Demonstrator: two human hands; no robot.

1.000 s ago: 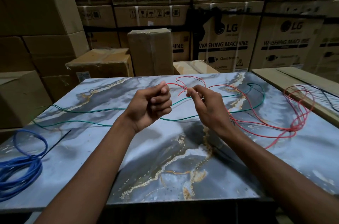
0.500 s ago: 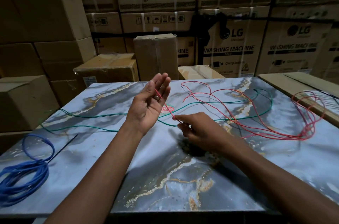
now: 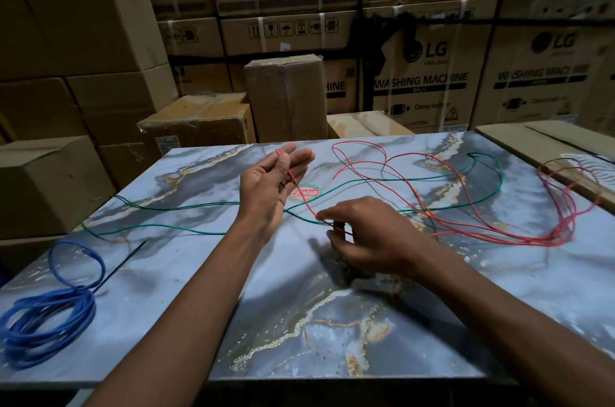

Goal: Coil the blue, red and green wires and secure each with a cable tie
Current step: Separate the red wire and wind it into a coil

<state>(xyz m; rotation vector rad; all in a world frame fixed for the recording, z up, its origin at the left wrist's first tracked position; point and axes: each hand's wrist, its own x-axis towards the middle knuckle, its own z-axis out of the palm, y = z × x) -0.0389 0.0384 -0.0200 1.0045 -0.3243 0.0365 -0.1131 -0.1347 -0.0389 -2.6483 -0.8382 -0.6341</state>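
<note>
Nearest, at the left front corner of the marbled blue-grey table [image 3: 299,323], the blue wire [image 3: 50,316] lies coiled in loose loops, with a thin black cable tie [image 3: 121,265] running from the bundle up and to the right along the tabletop. Further in, both forearms reach over the table. The right hand [image 3: 369,236] is palm down, its thumb and forefinger pinching the red wire [image 3: 466,226] just above the surface, the other fingers curled beneath. From that pinch the red wire rises up and left to the left hand [image 3: 273,187], which is raised, palm turned inward, fingers straight and relaxed; the wire's end lies across the fingers and pokes out at their tips, though whether the thumb presses it cannot be told. Behind the hands the green wire [image 3: 382,181] runs uncoiled in long curves across the table from left to right, passing under the right hand, near a round red-and-green sticker [image 3: 304,192]. The remaining red wire spreads in loose loops toward the right edge, over a flat cardboard sheet [image 3: 532,140]. Beyond the table stand stacked cardboard boxes [image 3: 429,73], some printed with washing machine labels.
</note>
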